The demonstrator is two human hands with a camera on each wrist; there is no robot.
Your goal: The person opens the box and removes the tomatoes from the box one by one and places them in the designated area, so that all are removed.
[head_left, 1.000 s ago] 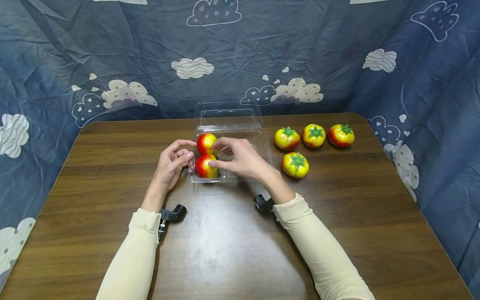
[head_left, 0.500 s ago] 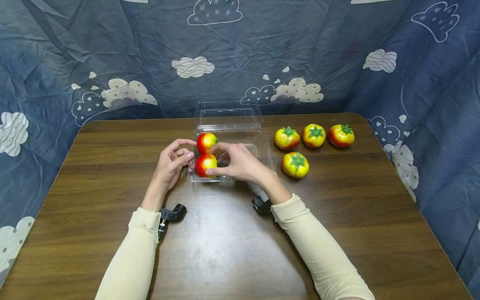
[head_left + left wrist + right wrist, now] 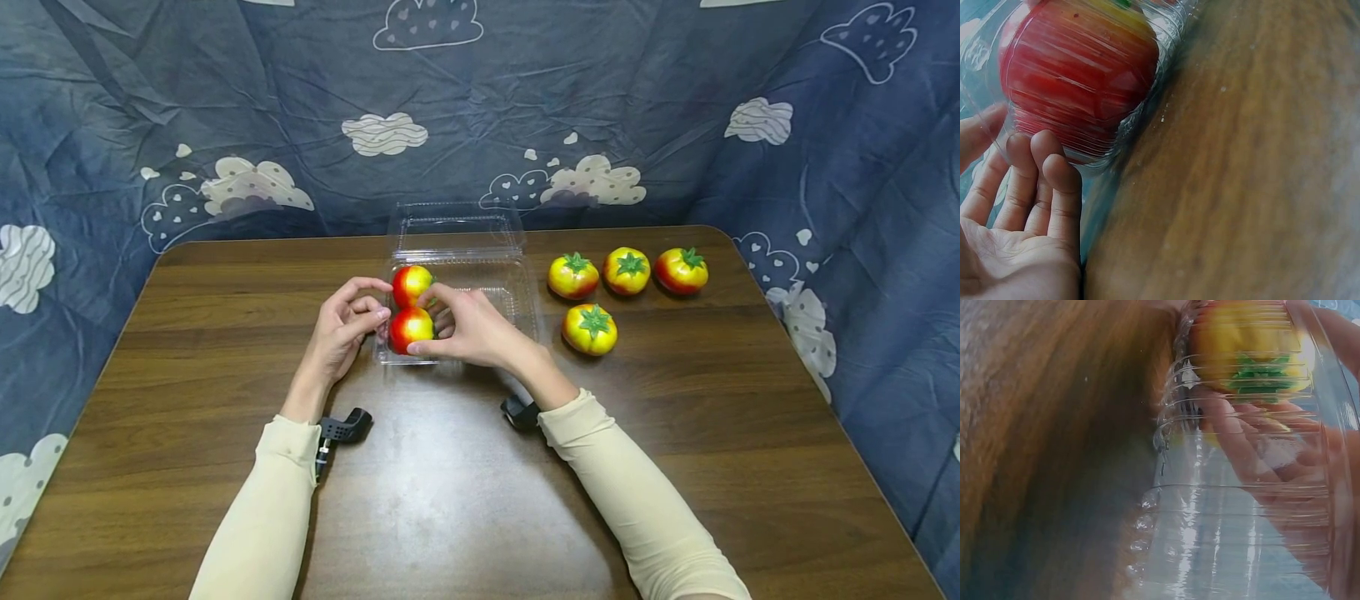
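In the head view, my right hand holds the nearer toy tomato, thumb on its near side and fingers at its far side. This red-and-yellow tomato sits in the left part of a clear plastic clamshell box. Behind it in the same box is a second toy tomato. My left hand rests at the box's left wall, its fingertips against the plastic from outside. Through the ribbed wall, the right wrist view shows the green leafy top of the held tomato and my fingers beside it.
The box's lid stands raised at the back edge of the wooden table. Several more toy tomatoes lie right of the box, among them a front one and a far right one. A blue cloud-patterned curtain hangs behind.
My right hand has drawn slightly toward me, its fingers moving off the rear tomato and onto the nearer one. My left hand has stayed at the box's left wall.
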